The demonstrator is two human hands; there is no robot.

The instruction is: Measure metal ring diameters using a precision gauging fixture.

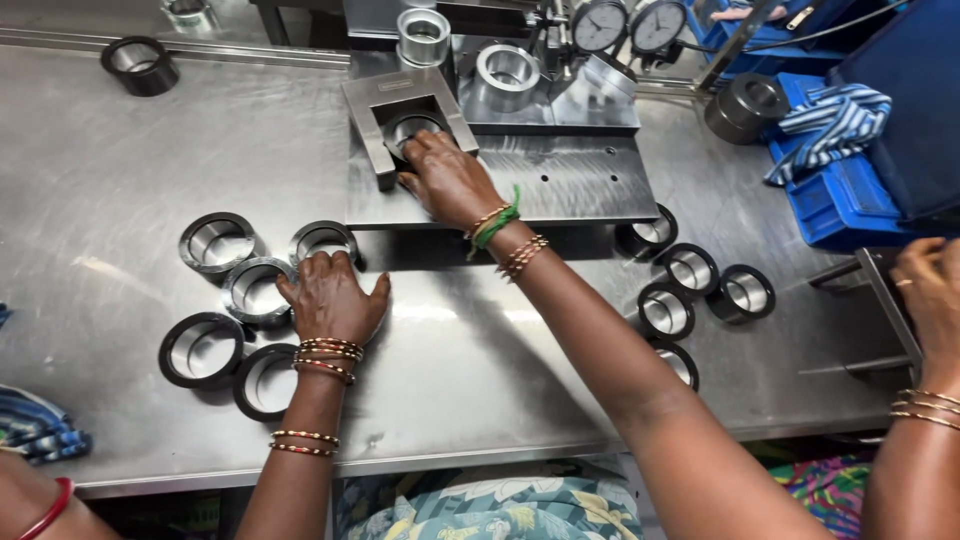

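My right hand (445,178) reaches forward and grips a metal ring (410,128) that sits inside a U-shaped steel block (372,108) on a flat gauge plate (585,180). My left hand (332,297) rests palm down on the steel table (110,170). Its fingertips touch two of the black-rimmed rings, one just ahead (322,238) and one to the left (252,290). More rings lie around that hand at the upper left (215,243), the lower left (200,350) and beside my wrist (262,385).
Several rings (690,268) lie to the right of my right arm. Two dial gauges (628,25) and larger rings (508,72) stand behind the plate. A blue crate (840,205) with a striped cloth (830,120) sits at the right. A co-worker's hand (930,290) is at the right edge.
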